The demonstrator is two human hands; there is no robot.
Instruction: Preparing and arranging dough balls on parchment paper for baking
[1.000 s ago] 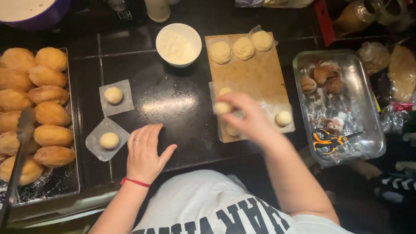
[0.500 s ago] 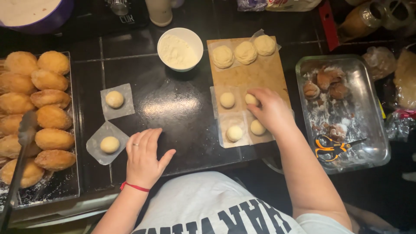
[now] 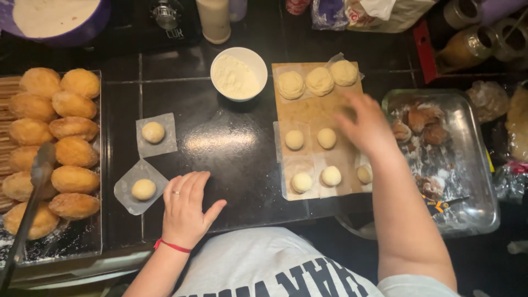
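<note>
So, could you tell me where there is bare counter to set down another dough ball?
The dark counter is bare between the two paper squares on the left, the white bowl above, the wooden board on the right and the left hand. The board is crowded with dough balls under the right hand.

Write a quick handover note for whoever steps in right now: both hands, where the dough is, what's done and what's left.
Left hand: flat on the black counter, empty.
Right hand: open over the wooden board, holding nothing visible.
Board: five small dough balls on paper, three flattened rounds at the back.
Two balls on paper squares near the left hand.
Done: fried buns on the left tray.
Left: the small balls are unflattened.
</note>
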